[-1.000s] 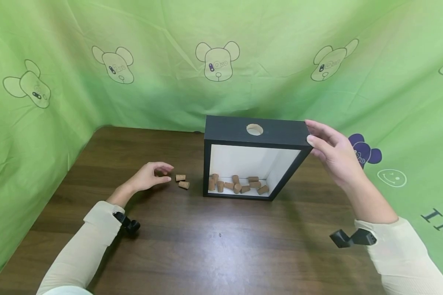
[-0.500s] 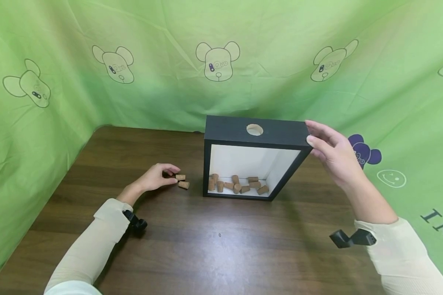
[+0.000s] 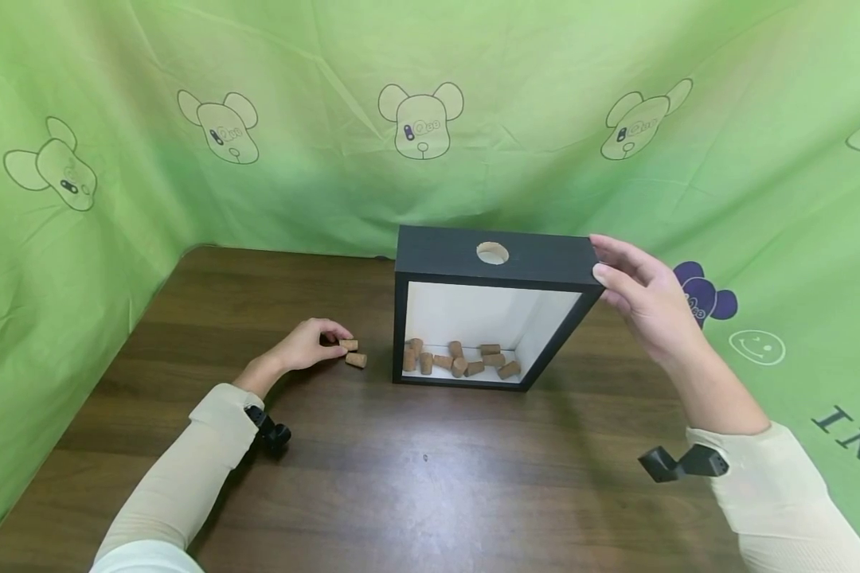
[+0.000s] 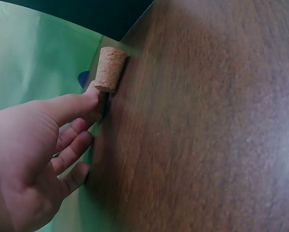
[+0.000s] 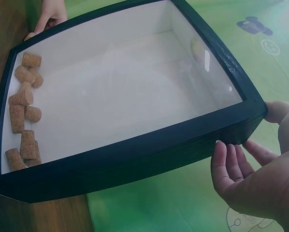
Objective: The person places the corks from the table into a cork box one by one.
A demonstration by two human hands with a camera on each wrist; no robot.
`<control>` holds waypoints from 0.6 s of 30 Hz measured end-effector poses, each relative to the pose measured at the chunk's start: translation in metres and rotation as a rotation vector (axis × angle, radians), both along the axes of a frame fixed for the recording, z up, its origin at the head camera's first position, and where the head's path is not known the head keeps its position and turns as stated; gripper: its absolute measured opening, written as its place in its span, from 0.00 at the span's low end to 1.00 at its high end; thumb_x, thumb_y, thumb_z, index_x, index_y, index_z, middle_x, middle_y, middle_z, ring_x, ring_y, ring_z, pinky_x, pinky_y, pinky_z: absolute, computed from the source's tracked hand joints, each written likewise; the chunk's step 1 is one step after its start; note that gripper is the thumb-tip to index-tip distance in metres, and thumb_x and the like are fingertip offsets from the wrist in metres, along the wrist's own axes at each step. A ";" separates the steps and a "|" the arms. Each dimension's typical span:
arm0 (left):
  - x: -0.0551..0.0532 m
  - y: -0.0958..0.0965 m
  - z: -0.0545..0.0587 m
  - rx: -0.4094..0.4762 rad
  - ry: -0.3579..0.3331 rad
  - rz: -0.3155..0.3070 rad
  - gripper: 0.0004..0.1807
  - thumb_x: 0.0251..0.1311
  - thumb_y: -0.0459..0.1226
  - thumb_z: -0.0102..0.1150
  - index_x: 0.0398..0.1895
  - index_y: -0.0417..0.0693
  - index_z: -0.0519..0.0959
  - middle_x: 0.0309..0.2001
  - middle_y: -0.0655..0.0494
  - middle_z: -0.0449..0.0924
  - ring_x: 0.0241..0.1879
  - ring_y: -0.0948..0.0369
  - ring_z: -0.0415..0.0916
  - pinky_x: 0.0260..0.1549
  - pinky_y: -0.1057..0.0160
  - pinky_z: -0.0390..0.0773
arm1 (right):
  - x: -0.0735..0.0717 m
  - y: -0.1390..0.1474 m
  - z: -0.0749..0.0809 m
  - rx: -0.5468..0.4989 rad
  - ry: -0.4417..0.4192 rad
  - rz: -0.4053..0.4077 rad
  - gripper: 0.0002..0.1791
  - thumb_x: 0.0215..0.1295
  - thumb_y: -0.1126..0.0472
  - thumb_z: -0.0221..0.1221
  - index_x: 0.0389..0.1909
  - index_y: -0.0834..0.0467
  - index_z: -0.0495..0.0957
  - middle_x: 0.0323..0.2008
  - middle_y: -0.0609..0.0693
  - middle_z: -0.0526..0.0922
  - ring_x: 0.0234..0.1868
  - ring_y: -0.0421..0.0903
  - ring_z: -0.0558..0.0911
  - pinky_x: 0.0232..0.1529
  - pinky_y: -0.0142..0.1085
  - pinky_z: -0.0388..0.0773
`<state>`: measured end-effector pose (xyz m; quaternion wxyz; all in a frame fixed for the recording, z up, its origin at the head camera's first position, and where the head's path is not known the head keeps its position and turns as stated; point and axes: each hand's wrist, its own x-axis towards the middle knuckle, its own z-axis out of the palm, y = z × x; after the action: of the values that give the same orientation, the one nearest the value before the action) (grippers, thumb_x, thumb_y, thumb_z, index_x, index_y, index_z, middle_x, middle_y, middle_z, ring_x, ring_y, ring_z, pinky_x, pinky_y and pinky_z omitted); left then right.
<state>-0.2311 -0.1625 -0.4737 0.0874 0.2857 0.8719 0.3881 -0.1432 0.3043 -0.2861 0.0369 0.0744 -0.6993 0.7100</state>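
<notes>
My left hand [image 3: 305, 345] pinches a small tapered cork [image 3: 349, 344] on the table between thumb and index finger. A second cork [image 3: 356, 360] lies just in front of it; in the left wrist view this nearer cork [image 4: 110, 69] partly hides the pinched one and the fingertips. To the right stands a black frame box [image 3: 440, 253] with a clear front, a white inside and a round hole [image 3: 493, 253] in its top. Several corks [image 5: 21, 96] lie along its bottom. My right hand [image 3: 650, 306] grips the upper right corner, thumb at the front edge.
The box stands upright on a brown wooden table [image 3: 373, 469], near its back edge. A green cloth [image 3: 315, 183] printed with bear heads hangs behind and at both sides. Each sleeve carries a black wrist camera [image 3: 688, 463].
My left hand has moved right to the two corks, and its thumb and index finger have closed on the farther one. The right hand keeps its grip on the box.
</notes>
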 end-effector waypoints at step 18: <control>0.002 -0.013 0.038 0.010 0.034 0.085 0.10 0.68 0.33 0.62 0.48 0.40 0.85 0.44 0.49 0.83 0.43 0.54 0.75 0.46 0.51 0.75 | 0.001 0.001 0.000 -0.017 0.001 0.023 0.23 0.73 0.69 0.59 0.67 0.54 0.76 0.54 0.48 0.72 0.48 0.38 0.72 0.40 0.23 0.77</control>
<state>-0.2287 -0.1760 -0.4361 0.0546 0.2552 0.8826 0.3911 -0.1417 0.3053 -0.2862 0.0296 0.0823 -0.6924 0.7162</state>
